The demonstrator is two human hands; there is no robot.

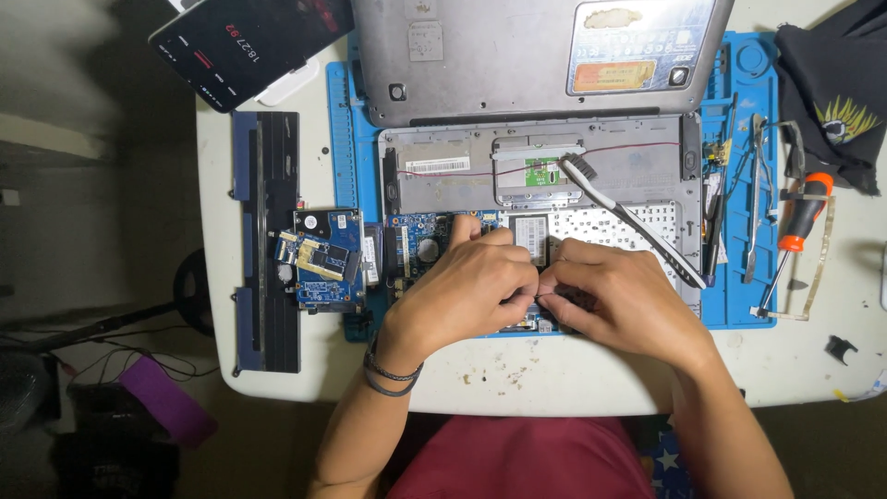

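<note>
We have both hands meeting over the opened laptop (536,176): left hand (467,286) and right hand (619,296) pinch fingertips together on 1 small part, hidden between them, above the blue circuit board (420,242).

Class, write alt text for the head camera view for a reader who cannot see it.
Two bare hands, left hand and right hand, meet fingertip to fingertip over the blue circuit board inside an opened laptop on a blue work mat. A brush lies across the laptop; a separate circuit board sits left, an orange-handled screwdriver right.
</note>
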